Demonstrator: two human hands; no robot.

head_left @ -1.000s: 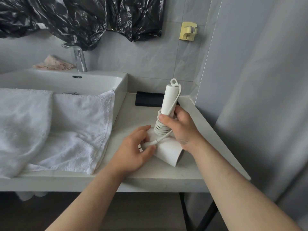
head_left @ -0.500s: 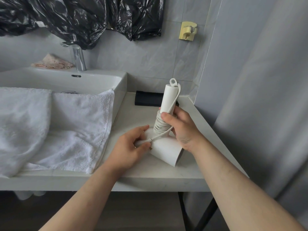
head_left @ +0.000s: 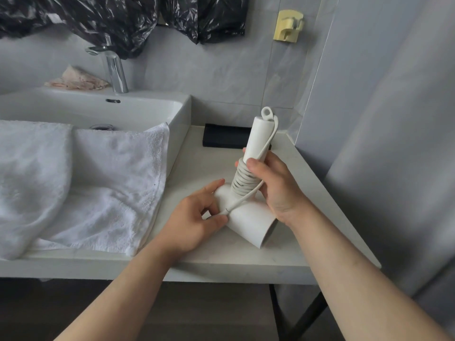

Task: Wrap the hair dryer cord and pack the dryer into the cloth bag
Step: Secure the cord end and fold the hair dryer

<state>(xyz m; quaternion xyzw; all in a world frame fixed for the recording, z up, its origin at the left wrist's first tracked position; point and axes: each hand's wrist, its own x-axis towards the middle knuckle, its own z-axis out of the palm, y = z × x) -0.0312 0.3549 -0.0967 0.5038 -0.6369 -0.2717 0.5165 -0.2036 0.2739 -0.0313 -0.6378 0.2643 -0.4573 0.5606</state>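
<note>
White dryer (head_left: 248,220) handle upright; right hand (head_left: 278,188) grips it over coiled cord (head_left: 242,182); left hand (head_left: 192,217) pinches free end, low-left of handle.

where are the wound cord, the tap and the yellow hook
wound cord (head_left: 242,182): head view, middle of the coil
tap (head_left: 115,70): head view, upright chrome body
yellow hook (head_left: 287,27): head view, centre of its plate
</note>
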